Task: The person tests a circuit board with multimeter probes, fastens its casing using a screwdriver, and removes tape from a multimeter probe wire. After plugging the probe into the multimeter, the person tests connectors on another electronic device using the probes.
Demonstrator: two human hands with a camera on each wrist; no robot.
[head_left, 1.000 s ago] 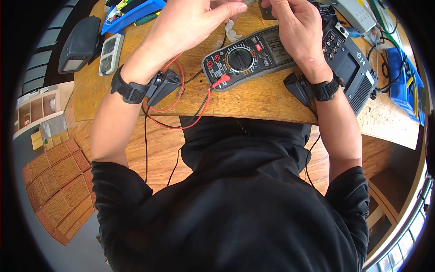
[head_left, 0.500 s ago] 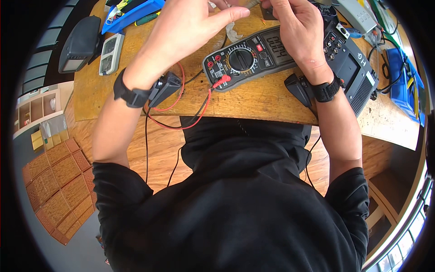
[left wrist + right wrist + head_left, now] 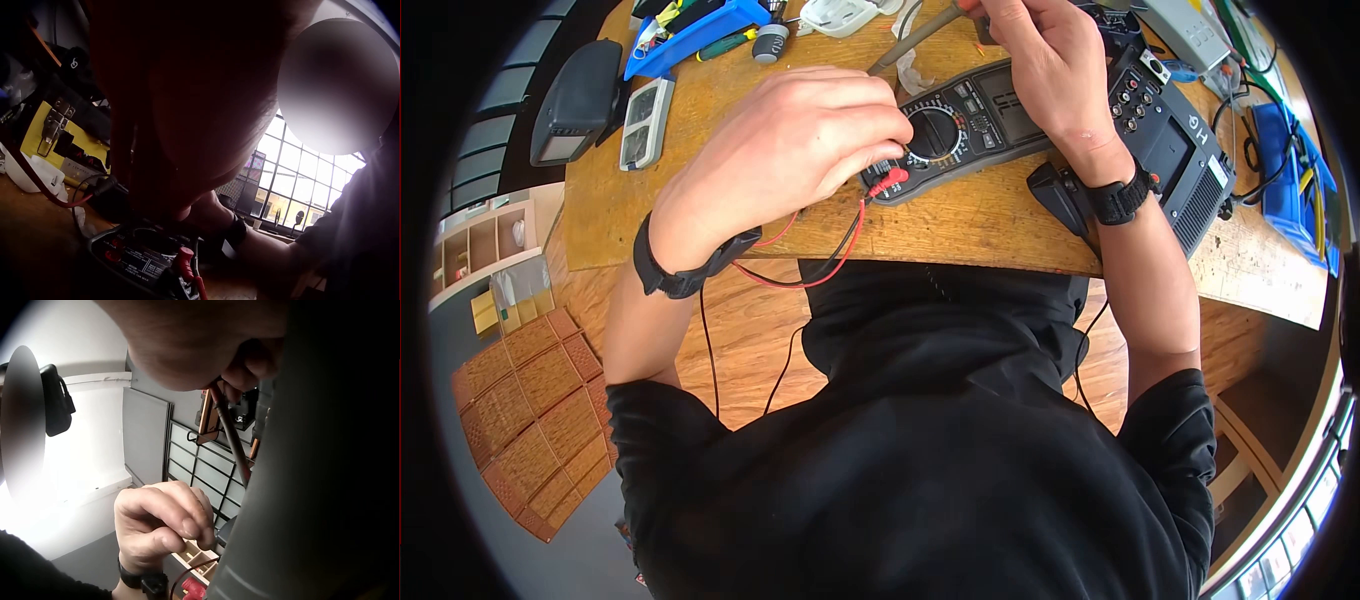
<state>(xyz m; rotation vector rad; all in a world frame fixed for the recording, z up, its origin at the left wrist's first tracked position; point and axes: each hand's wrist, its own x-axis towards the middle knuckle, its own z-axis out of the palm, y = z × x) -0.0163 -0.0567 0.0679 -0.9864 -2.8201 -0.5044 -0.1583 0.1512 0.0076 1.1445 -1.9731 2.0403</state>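
The left hand (image 3: 785, 145) has its fingers bent, with the tips at the left side of a round black dial (image 3: 935, 132); whether they pinch it, I cannot tell. This dial is on the black and grey plastic multimeter (image 3: 975, 125), which lies on the yellowish wooden table (image 3: 700, 110). Near the thumb, a red angled plug (image 3: 890, 182) sits at the meter's lower edge. Farther out, the right hand (image 3: 1060, 70) grips a long grey-brown rod with a red end (image 3: 920, 38). In my judgement, the present step is handling the dial, and the next move calls for a secure pinch on it, a small controlled turn, and a steady rod.
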